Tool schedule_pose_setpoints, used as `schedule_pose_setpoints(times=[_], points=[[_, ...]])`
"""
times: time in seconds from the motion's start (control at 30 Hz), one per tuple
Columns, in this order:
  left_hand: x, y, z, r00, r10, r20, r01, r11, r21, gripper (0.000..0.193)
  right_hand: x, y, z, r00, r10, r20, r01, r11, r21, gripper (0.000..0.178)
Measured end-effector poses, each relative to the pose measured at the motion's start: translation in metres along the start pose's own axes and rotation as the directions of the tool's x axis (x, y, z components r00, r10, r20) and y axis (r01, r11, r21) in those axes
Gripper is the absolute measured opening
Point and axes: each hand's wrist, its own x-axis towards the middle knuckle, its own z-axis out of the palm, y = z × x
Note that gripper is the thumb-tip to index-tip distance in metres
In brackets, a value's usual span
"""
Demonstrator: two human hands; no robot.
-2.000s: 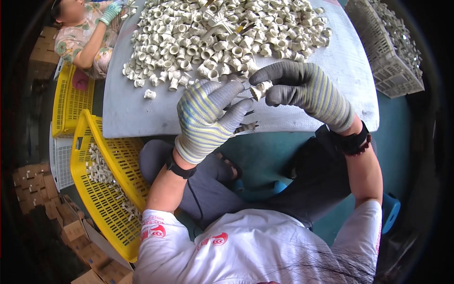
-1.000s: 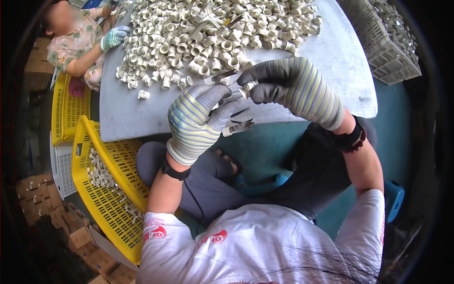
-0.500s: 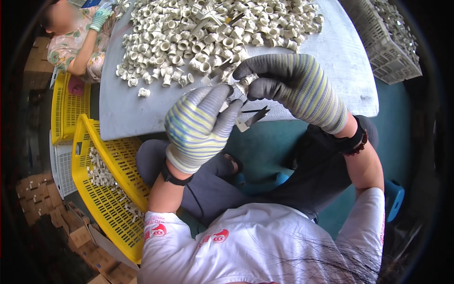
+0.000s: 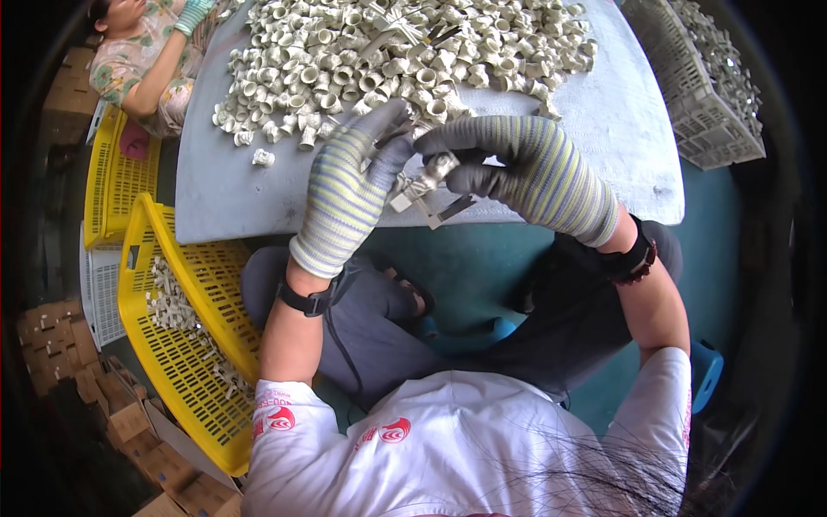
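Note:
Both my hands wear striped grey and yellow-green knit gloves with dark fingertips and meet just above the table's near edge. A cluster of off-white moulded parts [image 4: 415,191], with flat strips sticking out toward me, is between them. My left hand [image 4: 345,194] is closed on its left side, fingers pointing up and away. My right hand [image 4: 538,177] pinches a small cup-shaped fitting [image 4: 442,165] at its right end. Whether that fitting is still joined to the cluster is hard to tell. Beyond my hands lies a heap of similar off-white fittings [image 4: 370,82].
The fittings lie on a pale grey table [image 4: 612,164]. One loose fitting [image 4: 264,157] sits at its left. A yellow basket [image 4: 164,345] with small off-white pieces stands to my left, and a crate [image 4: 702,129] of parts at the right. Far left, a gloved person [image 4: 159,77] sits.
My left hand has moved up and a little left, its fingers now pointing away from me. The cluster has turned between my hands, showing more of its fittings. My right hand has dropped slightly.

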Motion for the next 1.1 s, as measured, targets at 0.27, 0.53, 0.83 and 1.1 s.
schedule_pose_setpoints(times=[0.27,0.53,0.83,1.1], points=[[-0.009,0.016,-0.005,0.9,-0.39,0.195,0.436,0.824,-0.361,0.06,-0.006,0.04,-0.09,0.903,0.091,-0.419,-0.194,0.959,-0.208,0.023],[-0.012,0.015,-0.008,0.975,-0.189,-0.116,0.141,0.932,-0.332,0.035,0.016,0.065,-0.038,0.973,0.0,-0.23,-0.107,0.887,-0.449,0.017],[-0.021,0.014,0.002,0.996,0.04,-0.082,-0.039,0.999,0.016,0.03,0.03,0.062,-0.016,0.992,0.045,-0.117,-0.114,0.716,-0.689,0.022],[-0.021,0.008,0.01,0.989,0.083,-0.118,-0.088,0.995,-0.039,0.039,0.009,0.07,-0.028,0.978,0.026,-0.208,-0.153,0.765,-0.625,0.016]])
